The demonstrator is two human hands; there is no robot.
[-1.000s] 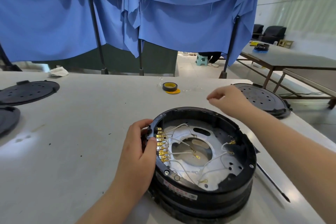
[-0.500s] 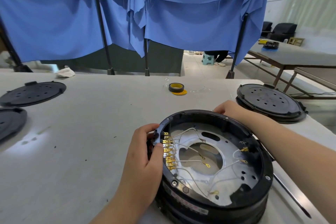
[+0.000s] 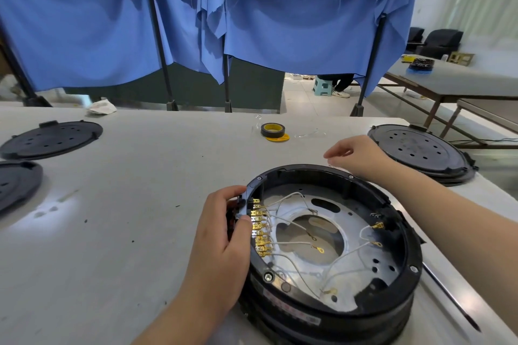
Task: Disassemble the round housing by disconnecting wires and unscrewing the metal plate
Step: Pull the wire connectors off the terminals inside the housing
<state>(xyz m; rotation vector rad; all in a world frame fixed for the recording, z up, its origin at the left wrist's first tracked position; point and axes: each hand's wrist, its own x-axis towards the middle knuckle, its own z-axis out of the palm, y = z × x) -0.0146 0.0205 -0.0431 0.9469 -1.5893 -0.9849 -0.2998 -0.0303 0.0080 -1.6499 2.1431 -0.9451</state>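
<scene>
The round black housing [image 3: 305, 169] lies open-side up at the table's near right. Inside it are a silver metal plate [image 3: 361, 230] with a central hole, thin white wires [image 3: 283, 199] and a row of gold terminals [image 3: 259, 228] along the left wall. My left hand [image 3: 221, 241] grips the housing's left rim beside those terminals, thumb on the edge. My right hand [image 3: 361, 155] hovers just beyond the far rim with fingers curled and fingertips close together. Whether it pinches something small cannot be seen.
A long dark screwdriver [image 3: 448, 294] lies on the table right of the housing. A black round lid [image 3: 417, 148] sits at the right edge, two more lids [image 3: 53, 138] at the left. A yellow tape roll [image 3: 272, 130] stands behind. Curtain stands line the far edge.
My right hand has lifted off the housing's far rim and moved left, now hovering above the table behind it. The left hand keeps its grip on the left rim.
</scene>
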